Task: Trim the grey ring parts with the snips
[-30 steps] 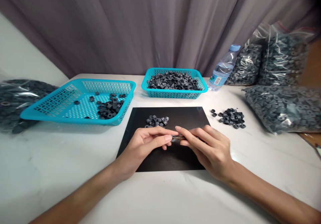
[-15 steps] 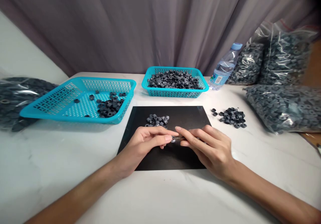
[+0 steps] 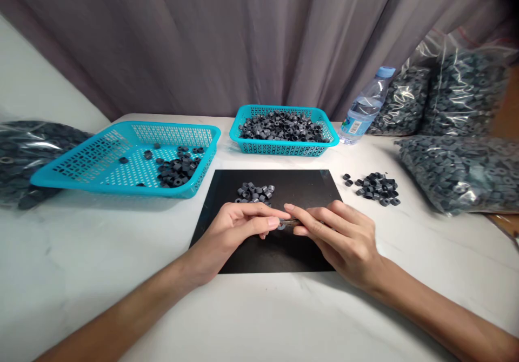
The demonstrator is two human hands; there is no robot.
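Observation:
Over the black mat [image 3: 259, 256], my two hands meet at the fingertips. My left hand [image 3: 239, 229] is closed, thumb and forefinger pinching a small grey ring [image 3: 281, 226] that shows only in part. My right hand [image 3: 344, 235] is closed around a thin, shiny metal tool [image 3: 290, 221]; its tip reaches the ring, and the fingers hide most of it. The right forefinger nearly touches the left one. Just behind my left hand lies a small pile of grey rings [image 3: 254, 192] on the mat.
A large blue basket [image 3: 121, 189] with some rings stands left, a fuller blue basket [image 3: 284, 149] at the back. Loose rings [image 3: 377, 188] lie right of the mat. A water bottle [image 3: 363, 108] and bags of rings [image 3: 466, 173] stand right; another bag [image 3: 32, 151] is far left.
Both hands keep nearly the same pose, with the metal tool slightly shifted at the ring. The whole view has moved a little.

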